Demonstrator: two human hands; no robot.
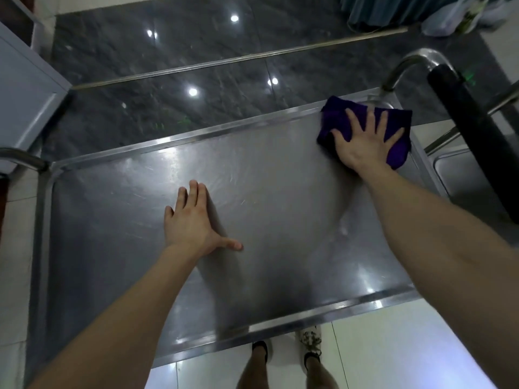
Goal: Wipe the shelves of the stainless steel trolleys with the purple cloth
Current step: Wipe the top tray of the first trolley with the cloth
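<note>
Cloth sits at far right corner of shelf; we press it w/ flat right hand, left hand flat, holding nothing. Top-shelf wipe; next prob. sweep leftward.

shelf: steel, raised rim, scratched
cloth: purple, at far right corner of shelf, under right hand
left hand: flat on shelf, near middle
</note>
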